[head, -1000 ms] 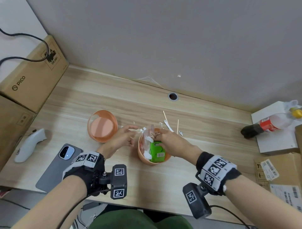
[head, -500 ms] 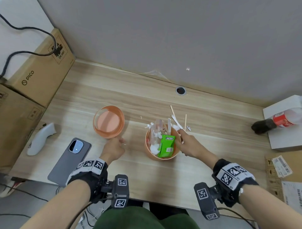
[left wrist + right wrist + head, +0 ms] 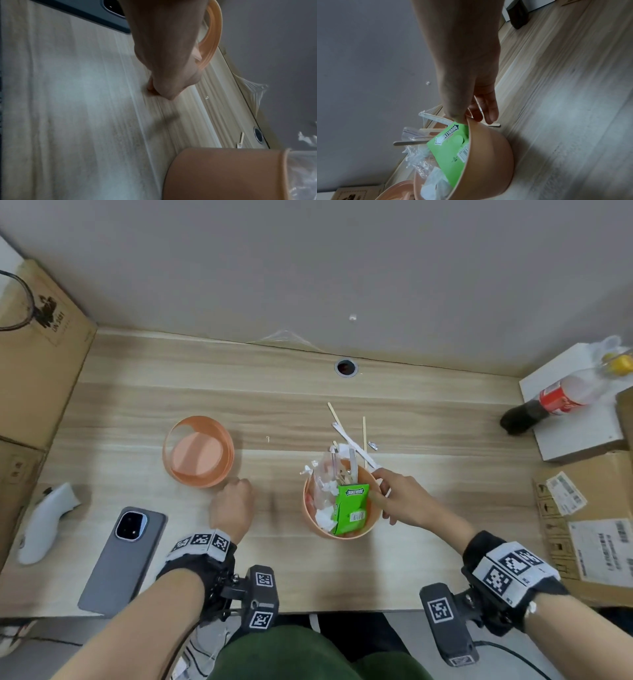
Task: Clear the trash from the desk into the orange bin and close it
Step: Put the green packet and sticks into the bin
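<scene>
The orange bin (image 3: 368, 527) stands open at mid-desk, stuffed with a green carton (image 3: 351, 508), clear plastic, tissue and sticks. Its lid (image 3: 198, 451) lies upside down to the left. A white wrapper strip (image 3: 352, 445) and wooden sticks (image 3: 364, 436) lie behind the bin. My right hand (image 3: 378, 482) is at the bin's back right rim, thumb by the carton, and pinches the near end of the strip. In the right wrist view a thin pale line crosses its fingers (image 3: 488, 115). My left hand (image 3: 233, 501) is a fist on the desk below the lid, fingertips (image 3: 150, 89) down, nothing seen in it.
A grey phone (image 3: 123, 556) and a white controller (image 3: 44, 525) lie at the front left. Cardboard boxes (image 3: 37, 354) line the left edge. At the right are a cola bottle (image 3: 555, 400) on a white box and a labelled carton (image 3: 589, 522). A tiny scrap (image 3: 268, 438) lies between lid and bin.
Both hands have left the bin's opening. The left drew back to the desk below the lid and curled up. The right moved to the bin's back right rim, by the loose strip.
</scene>
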`<state>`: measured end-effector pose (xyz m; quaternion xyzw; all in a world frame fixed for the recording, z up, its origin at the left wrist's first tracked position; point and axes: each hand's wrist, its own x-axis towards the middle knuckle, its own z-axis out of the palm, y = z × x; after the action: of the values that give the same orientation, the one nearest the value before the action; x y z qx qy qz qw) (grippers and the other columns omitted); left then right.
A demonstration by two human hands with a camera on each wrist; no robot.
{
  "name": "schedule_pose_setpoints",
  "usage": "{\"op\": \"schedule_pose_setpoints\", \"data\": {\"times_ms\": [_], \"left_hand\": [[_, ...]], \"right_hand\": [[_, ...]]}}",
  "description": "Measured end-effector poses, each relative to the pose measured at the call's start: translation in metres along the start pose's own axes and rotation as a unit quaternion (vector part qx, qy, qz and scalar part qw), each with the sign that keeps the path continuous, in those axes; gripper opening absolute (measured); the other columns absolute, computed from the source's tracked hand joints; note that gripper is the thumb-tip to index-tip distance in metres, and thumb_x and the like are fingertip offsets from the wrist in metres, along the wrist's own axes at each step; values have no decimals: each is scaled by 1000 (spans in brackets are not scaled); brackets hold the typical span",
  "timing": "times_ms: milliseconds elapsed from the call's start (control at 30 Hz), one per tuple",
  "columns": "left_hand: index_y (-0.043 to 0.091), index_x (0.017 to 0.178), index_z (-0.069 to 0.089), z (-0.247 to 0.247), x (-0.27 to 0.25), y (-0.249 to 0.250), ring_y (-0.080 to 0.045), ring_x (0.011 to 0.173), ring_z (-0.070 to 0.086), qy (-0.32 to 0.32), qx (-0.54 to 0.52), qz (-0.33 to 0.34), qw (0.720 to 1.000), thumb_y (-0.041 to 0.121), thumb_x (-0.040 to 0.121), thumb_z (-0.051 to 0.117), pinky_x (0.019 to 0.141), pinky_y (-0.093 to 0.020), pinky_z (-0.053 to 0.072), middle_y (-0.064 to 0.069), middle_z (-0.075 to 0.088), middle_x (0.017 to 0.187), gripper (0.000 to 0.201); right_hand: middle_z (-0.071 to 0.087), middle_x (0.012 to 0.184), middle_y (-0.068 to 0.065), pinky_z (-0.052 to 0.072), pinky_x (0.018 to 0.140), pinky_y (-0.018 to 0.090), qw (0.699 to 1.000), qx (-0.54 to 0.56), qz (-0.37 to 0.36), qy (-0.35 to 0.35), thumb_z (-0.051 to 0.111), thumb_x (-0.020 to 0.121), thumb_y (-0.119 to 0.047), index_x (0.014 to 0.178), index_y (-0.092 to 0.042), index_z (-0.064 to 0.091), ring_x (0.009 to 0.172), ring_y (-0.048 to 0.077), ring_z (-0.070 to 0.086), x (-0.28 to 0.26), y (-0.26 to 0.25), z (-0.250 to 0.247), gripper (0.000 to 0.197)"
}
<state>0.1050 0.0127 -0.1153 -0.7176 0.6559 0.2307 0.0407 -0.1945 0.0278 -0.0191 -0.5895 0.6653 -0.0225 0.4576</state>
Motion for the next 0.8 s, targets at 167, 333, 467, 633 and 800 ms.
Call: {"op": "schedule_pose_setpoints", "data": {"times_ms": [167, 333, 467, 633, 800], "left_hand": [[4, 89, 66, -11, 37, 20, -38, 88, 67, -3, -100, 4, 995, 18, 97, 46, 68, -39, 48, -19, 69, 91, 25], [5, 96, 73, -29, 75, 40, -34, 94, 68, 57, -224, -33, 972, 16, 97, 54, 78, -37, 51, -14, 74, 98, 22], [7, 101, 75, -30, 95, 43, -32, 98, 68, 56, -248, -40, 966, 15, 95, 56, 85, -40, 54, -14, 75, 104, 21], [2, 115, 68, -32, 97, 44, -36, 98, 66, 68, -206, -33, 976, 3, 94, 47, 78, -33, 47, -17, 72, 108, 29], [8, 120, 63, -27, 103, 36, -33, 96, 65, 53, -165, -25, 985, 6, 87, 61, 76, -33, 46, -16, 70, 107, 33]], "right_hand": [[62, 71, -4, 60, 60, 37, 1000, 21, 11, 12, 51, 90, -25, 108, -25, 55, 56, 21, 69, -6, 12, -5, 18], [62, 72, -5, 60, 62, 40, 999, 36, 8, 6, 52, 90, -27, 107, -28, 54, 60, 22, 70, -8, 18, -7, 18], [59, 73, -6, 59, 62, 39, 999, 36, 7, -7, 52, 89, -28, 109, -26, 54, 60, 23, 70, -6, 20, -10, 19], [59, 71, -7, 59, 63, 39, 999, 39, 4, -14, 53, 90, -26, 109, -27, 55, 59, 23, 70, 2, 16, -16, 19], [56, 70, -7, 59, 64, 41, 999, 44, 5, -14, 53, 90, -26, 108, -28, 56, 58, 23, 69, 6, 12, -18, 18]]}}
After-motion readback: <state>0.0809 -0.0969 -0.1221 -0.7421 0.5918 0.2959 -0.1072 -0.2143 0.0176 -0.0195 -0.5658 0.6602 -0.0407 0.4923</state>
